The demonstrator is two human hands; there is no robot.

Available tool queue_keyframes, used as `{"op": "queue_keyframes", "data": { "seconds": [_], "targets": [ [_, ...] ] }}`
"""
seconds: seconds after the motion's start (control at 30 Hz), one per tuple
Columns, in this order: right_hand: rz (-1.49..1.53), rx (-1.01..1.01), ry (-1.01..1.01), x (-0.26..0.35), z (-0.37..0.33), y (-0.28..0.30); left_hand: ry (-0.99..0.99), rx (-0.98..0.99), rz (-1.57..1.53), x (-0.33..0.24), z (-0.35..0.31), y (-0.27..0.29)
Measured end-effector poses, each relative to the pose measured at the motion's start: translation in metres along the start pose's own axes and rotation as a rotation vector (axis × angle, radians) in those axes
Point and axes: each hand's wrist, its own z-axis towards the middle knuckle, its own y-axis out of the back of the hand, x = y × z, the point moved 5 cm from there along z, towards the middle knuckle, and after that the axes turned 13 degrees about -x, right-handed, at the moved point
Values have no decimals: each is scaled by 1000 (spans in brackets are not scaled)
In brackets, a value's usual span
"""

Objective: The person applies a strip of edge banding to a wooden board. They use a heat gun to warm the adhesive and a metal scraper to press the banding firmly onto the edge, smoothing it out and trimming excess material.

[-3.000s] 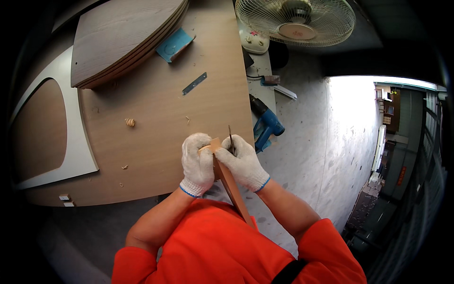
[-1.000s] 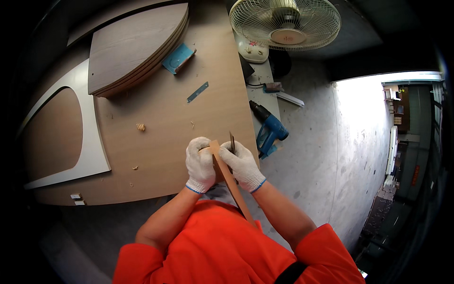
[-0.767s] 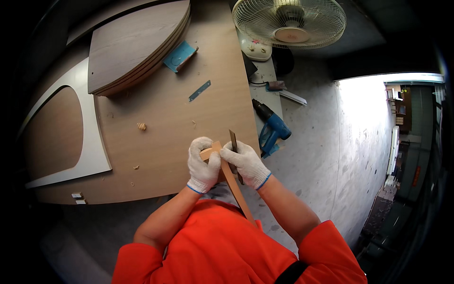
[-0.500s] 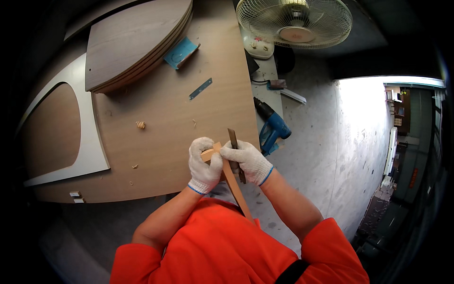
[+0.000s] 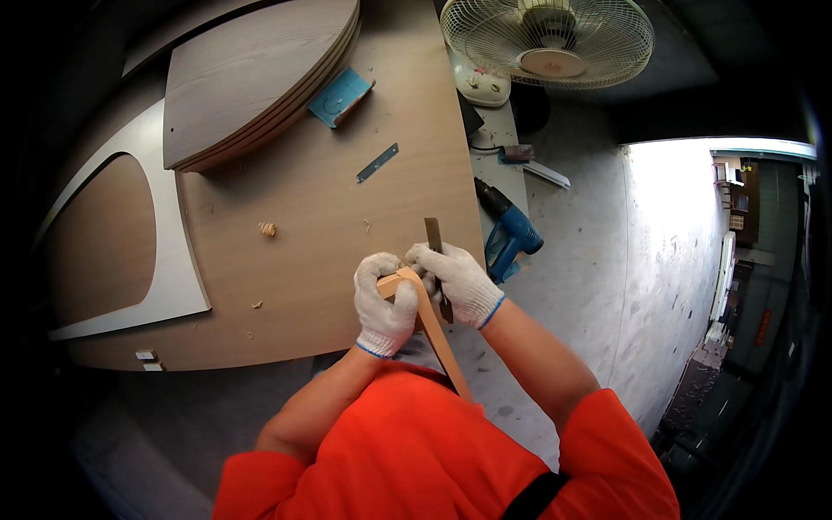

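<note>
My gloved left hand [image 5: 381, 308] is closed around the bent upper part of a tan, wood-coloured strip [image 5: 444, 351] that looks like edge banding. From there the strip runs down toward my orange shirt. Just right of it, my gloved right hand [image 5: 464, 284] grips a narrow, flat dark metal bar [image 5: 432, 230], perhaps a file or blade. The bar stands nearly upright, its ends showing above and below the fingers. My right thumb and fingertips are close to the strip's bend; whether they touch it I cannot tell.
A wooden tabletop [image 5: 321, 269] carries stacked curved boards [image 5: 260, 78], a white frame panel [image 5: 172, 243], a blue sandpaper piece [image 5: 340, 97], a flat metal plate [image 5: 378, 163] and a curled shaving [image 5: 268, 229]. To the right are a blue heat gun [image 5: 511, 230] and a fan [image 5: 550, 43].
The strip's end no longer sticks up between my hands; the strip now curves over at the top. My right hand has shifted slightly up, and the bar is more upright.
</note>
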Motion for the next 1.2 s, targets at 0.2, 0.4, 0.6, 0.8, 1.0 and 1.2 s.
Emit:
{"op": "queue_keyframes", "data": {
  "seconds": [0.2,0.4,0.6,0.8,1.0,1.2],
  "targets": [
    [-89,44,-29,-3,-27,6,112,-21,-106,-11,3,-2],
    [-118,-37,-80,-7,2,-6,191,16,-189,0,3,-3],
    [-181,-103,97,-5,-12,8,137,6,-91,-16,6,-2],
    [-668,-28,406,-39,-66,43,108,171,18,-18,19,5],
    [-764,-169,697,-48,-88,36,65,274,25,-12,23,7],
    [-792,-167,756,-48,-86,35,-44,340,77,-17,27,6]
  ]
}}
